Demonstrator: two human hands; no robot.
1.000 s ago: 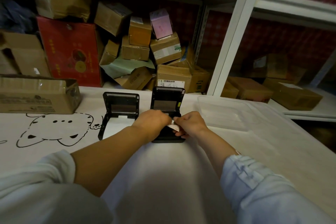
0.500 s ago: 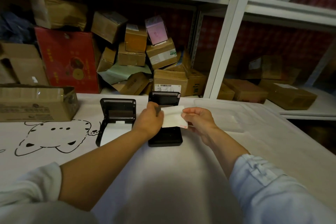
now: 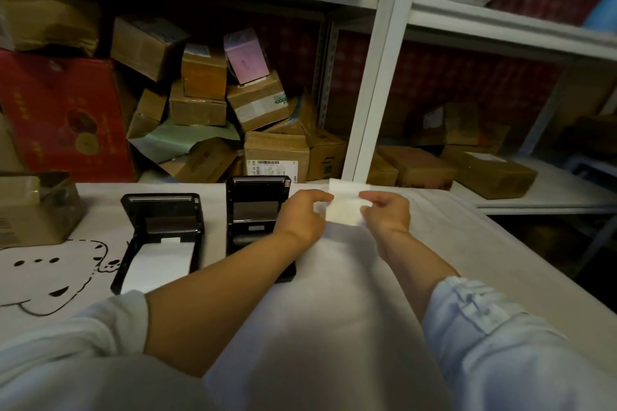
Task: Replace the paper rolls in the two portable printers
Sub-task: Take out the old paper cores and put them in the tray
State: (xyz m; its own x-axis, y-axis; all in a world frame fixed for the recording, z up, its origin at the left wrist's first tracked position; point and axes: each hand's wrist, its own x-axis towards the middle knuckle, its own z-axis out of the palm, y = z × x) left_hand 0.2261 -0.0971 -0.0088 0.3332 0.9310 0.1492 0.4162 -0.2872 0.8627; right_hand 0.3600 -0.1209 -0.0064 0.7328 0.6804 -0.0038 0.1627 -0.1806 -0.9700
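Note:
Two black portable printers stand side by side on the white table, lids up. The left printer (image 3: 160, 237) has white paper lying in its open bay. The right printer (image 3: 257, 220) shows a dark bay, partly hidden by my left forearm. A white paper piece (image 3: 345, 207) hangs in the air to the right of that printer. My left hand (image 3: 302, 217) pinches its left edge and my right hand (image 3: 387, 212) pinches its right edge.
A clear plastic tray (image 3: 444, 210) lies on the table just beyond my right hand. A cardboard box (image 3: 33, 210) sits at the table's left. Shelves behind hold several stacked cartons (image 3: 200, 100), and a white upright post (image 3: 377, 77) rises behind the printers.
Both hands lifted the white paper out of the right printer and carried it to the right, over the table beside the tray. The right printer's bay is now exposed.

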